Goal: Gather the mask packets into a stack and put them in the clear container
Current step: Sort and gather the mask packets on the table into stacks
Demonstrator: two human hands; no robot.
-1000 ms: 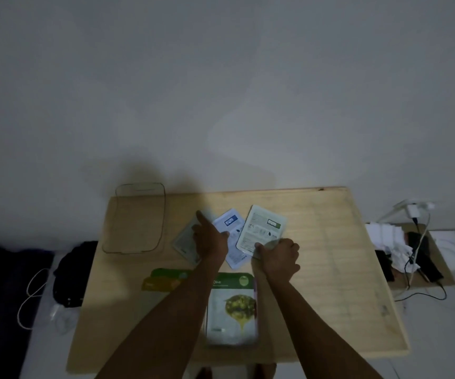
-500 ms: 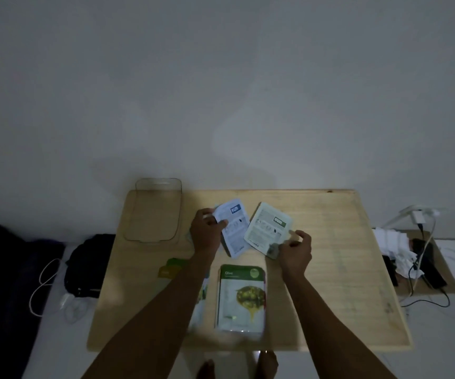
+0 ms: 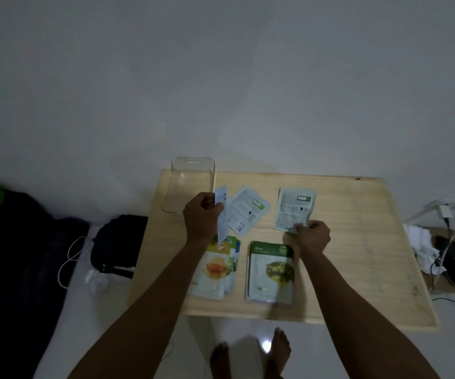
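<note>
Still the gathering step, by the look of it. Left hand (image 3: pixel 203 214), centre of the frame, closed on a white packet with blue print (image 3: pixel 222 214), lifted and turned edge-on. Right hand (image 3: pixel 312 236) pinching the lower edge of a pale grey packet with a green label (image 3: pixel 294 207), upper right of centre. Another white packet with a green tag (image 3: pixel 247 210) flat between them on the pale wooden surface (image 3: pixel 357 242). Lower centre: a green-topped "Olive" packet (image 3: pixel 271 272), and beside it, to the left, a loose pile topped by an orange-pictured packet (image 3: pixel 216 266). Clear plastic container (image 3: pixel 191 184) at the surface's upper left corner, seemingly nothing inside. Next, probably: bringing both held packets together onto one pile, edges squared, then collecting the rest.
</note>
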